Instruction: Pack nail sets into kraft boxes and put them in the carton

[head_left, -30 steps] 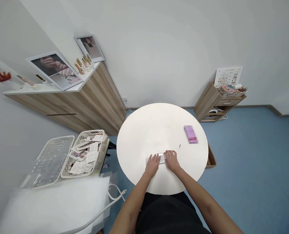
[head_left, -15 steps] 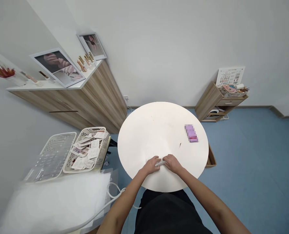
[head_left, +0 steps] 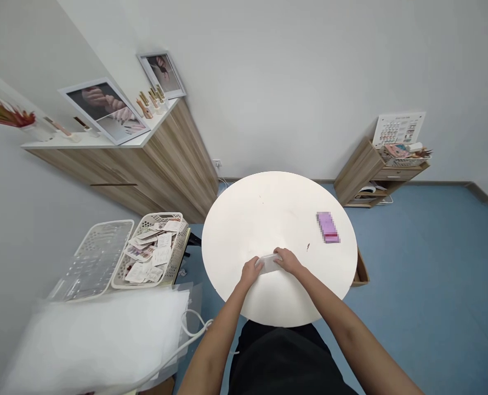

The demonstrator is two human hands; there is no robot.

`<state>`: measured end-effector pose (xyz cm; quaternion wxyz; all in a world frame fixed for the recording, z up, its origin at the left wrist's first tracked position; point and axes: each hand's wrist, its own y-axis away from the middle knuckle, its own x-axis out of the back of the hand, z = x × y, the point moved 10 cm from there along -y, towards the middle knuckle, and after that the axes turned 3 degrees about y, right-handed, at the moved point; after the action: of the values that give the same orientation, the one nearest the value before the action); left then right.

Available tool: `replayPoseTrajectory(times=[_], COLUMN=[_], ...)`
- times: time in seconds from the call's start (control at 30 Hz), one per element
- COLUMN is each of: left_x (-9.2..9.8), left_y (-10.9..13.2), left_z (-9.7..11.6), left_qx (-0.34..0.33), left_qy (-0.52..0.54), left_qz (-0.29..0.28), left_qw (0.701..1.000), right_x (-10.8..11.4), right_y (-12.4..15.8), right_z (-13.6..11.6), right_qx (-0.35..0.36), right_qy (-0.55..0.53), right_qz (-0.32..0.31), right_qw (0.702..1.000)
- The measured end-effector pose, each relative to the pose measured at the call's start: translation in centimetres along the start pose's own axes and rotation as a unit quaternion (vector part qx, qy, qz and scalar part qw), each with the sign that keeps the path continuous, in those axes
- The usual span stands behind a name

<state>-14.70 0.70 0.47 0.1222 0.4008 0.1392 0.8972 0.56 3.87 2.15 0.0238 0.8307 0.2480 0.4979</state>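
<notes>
Both hands are at the near half of a round white table point(head_left: 231, 219). My left hand point(head_left: 251, 271) grips the left end of a small pale grey, rectangular flat piece point(head_left: 269, 264); its exact kind I cannot make out. At the other end, my right hand point(head_left: 287, 259) has its fingers closed on the upper right corner. The piece lies level between the two hands, close above or on the tabletop. On the table's right side, apart from the hands, is a purple item point(head_left: 328, 227) blurred into blocks.
Left of the table stand a white basket point(head_left: 174, 263) of paper cards and a clear-bottomed tray point(head_left: 91, 263). Nearer are white plastic sheets point(head_left: 104, 334) and a white cable point(head_left: 192, 332). A wooden cabinet point(head_left: 186, 159) and a small shelf unit point(head_left: 357, 170) stand against the wall.
The pale piece now shows its broad face instead of a narrow strip. My hands have moved slightly further apart, the right one a little up and away. The whole view has shifted slightly.
</notes>
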Motion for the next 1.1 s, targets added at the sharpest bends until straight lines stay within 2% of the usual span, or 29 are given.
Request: replayPoseTrajectory(times=[0.2, 0.27, 0.33, 0.43, 0.5, 0.6, 0.87, 1.1], left_x=[-0.1, 0.4, 0.5, -1.4, -2.5, -3.3, -4.4, -4.8], left_y=[-0.4, -0.1, 0.3, 1.4, 2.1, 2.7, 4.3, 4.4], left_z=[-0.4, 0.2, 1.7, 4.1, 4.8, 4.9, 4.6, 4.7], left_qx=[0.028, 0.004, -0.065, -0.208, -0.264, -0.274, -0.278, -0.288], left_qy=[-0.066, -0.125, -0.205, -0.295, -0.329, -0.353, -0.338, -0.331], left_qz=[0.051, 0.087, 0.112, 0.085, 0.063, 0.05, 0.0, -0.013], left_qw=[0.996, 0.988, 0.97, 0.929, 0.905, 0.893, 0.899, 0.899], right_x=[-0.9, -1.0, -0.7, -1.1, -1.9, -3.0, -4.8, -5.0], right_y=[-1.0, -0.9, -0.4, 0.6, 1.4, 2.5, 5.5, 6.2], right_z=[0.2, 0.2, -0.1, -1.4, -1.9, -1.7, -2.2, -2.5], right_qx=[0.012, 0.011, 0.025, 0.092, 0.131, 0.14, 0.168, 0.15], right_qy=[0.109, 0.137, 0.163, 0.191, 0.204, 0.216, 0.23, 0.222], right_qz=[0.032, 0.047, 0.079, 0.102, 0.096, 0.087, 0.065, 0.059], right_qw=[0.993, 0.989, 0.983, 0.972, 0.966, 0.962, 0.956, 0.962])
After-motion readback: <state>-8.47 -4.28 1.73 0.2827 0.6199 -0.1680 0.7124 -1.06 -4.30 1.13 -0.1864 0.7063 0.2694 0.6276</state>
